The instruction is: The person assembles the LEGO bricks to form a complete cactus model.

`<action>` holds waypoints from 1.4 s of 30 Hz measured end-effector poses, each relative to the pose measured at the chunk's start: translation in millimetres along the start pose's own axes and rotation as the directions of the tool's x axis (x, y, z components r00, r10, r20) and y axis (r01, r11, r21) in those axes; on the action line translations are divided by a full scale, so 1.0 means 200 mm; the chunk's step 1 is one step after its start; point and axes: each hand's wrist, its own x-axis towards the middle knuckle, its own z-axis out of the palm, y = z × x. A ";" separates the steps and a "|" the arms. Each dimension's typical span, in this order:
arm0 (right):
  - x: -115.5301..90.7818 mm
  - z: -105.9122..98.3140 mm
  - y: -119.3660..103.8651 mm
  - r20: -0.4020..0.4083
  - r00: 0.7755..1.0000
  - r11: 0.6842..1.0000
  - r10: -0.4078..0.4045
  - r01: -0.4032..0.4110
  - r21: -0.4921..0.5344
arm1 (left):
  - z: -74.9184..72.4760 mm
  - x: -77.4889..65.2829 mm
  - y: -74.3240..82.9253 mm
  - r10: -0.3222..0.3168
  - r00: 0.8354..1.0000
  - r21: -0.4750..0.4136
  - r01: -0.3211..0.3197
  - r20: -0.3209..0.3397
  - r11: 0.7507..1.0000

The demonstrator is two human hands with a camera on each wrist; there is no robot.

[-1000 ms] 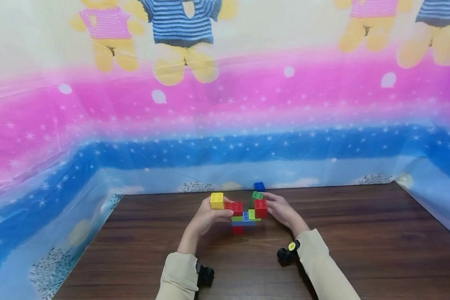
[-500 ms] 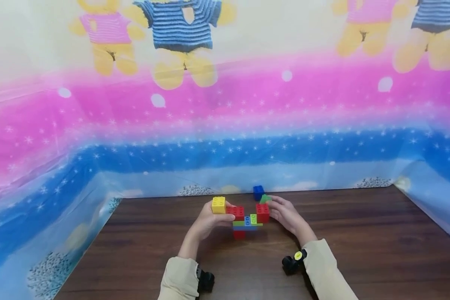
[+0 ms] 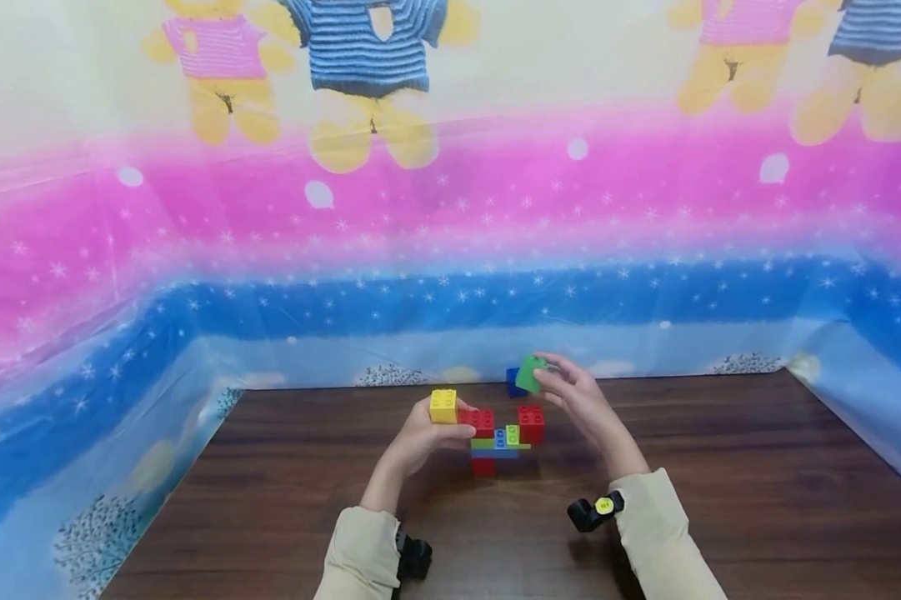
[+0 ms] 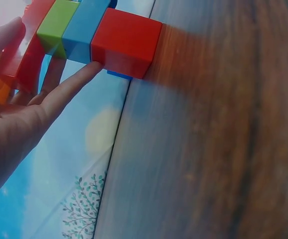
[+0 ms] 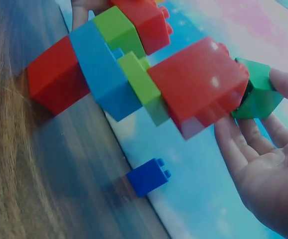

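My left hand (image 3: 418, 437) grips an assembly of toy building bricks by its upper left red brick (image 3: 480, 422), thumb in front. A yellow brick (image 3: 443, 407) sits at that hand's fingertips side, left of the red one. Lime and blue bricks (image 5: 101, 74) form the middle, with a red brick (image 4: 126, 42) at the bottom. Another red brick (image 3: 531, 425) tops the assembly's right end. My right hand (image 3: 583, 404) pinches a green brick (image 3: 530, 375), tilted, above and beyond that right red brick; it overlaps the red brick in the right wrist view (image 5: 258, 92).
A dark blue brick (image 3: 512, 382) stands at the back edge of the brown wooden table (image 3: 720, 483), partly hidden by the green brick in the head view. Behind the table hangs a printed cloth (image 3: 450, 300). Black wrist cameras (image 3: 414, 557) are strapped to both forearms.
My right hand has raised and tilted the green brick, from upright behind the right red brick to above it. My left hand still holds the assembly, shifted slightly right.
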 end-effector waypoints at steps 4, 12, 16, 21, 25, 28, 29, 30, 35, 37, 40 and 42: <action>0.00 0.02 -0.03 -0.016 1.000 0.998 0.007 -0.008 -0.070 | 0.01 0.00 0.00 0.001 1.000 0.002 -0.001 0.004 1.000; -0.03 0.07 -0.09 0.020 0.999 0.961 -0.050 0.054 -0.270 | 0.03 0.01 0.00 0.002 1.000 -0.007 -0.001 0.010 1.000; -0.05 0.11 -0.12 0.103 0.989 0.910 -0.111 0.142 -0.389 | 0.04 0.01 0.00 0.008 1.000 -0.010 -0.008 0.012 1.000; -0.06 0.14 -0.13 0.162 0.977 0.891 -0.136 0.192 -0.411 | 0.05 0.02 0.00 0.010 1.000 -0.014 -0.010 0.000 1.000; -0.06 0.15 -0.12 0.167 0.978 0.893 -0.127 0.186 -0.410 | 0.06 0.01 0.00 0.006 1.000 -0.020 -0.006 0.002 1.000; -0.06 0.16 -0.13 0.177 0.975 0.882 -0.131 0.196 -0.428 | 0.06 0.01 0.00 0.005 1.000 -0.021 -0.005 0.007 1.000; -0.06 0.17 -0.12 0.180 0.975 0.878 -0.133 0.200 -0.435 | 0.06 0.01 0.00 0.009 1.000 -0.020 -0.008 0.011 1.000; -0.06 0.17 -0.12 0.184 0.974 0.873 -0.135 0.204 -0.443 | 0.06 0.01 0.00 0.007 1.000 -0.023 -0.007 0.013 1.000; -0.06 0.18 -0.12 0.202 0.972 0.861 -0.120 0.203 -0.466 | 0.05 0.01 0.00 0.008 1.000 -0.029 -0.008 0.019 1.000; -0.06 0.18 -0.12 0.210 0.971 0.858 -0.112 0.201 -0.472 | 0.05 0.02 0.00 0.004 1.000 -0.031 -0.004 0.017 1.000; -0.06 0.19 -0.11 0.217 0.970 0.854 -0.106 0.200 -0.480 | 0.06 0.02 0.00 0.003 1.000 -0.029 -0.002 0.019 1.000; -0.06 0.19 -0.11 0.211 0.972 0.851 -0.102 0.196 -0.488 | 0.06 0.01 0.00 0.003 1.000 -0.029 -0.002 0.021 1.000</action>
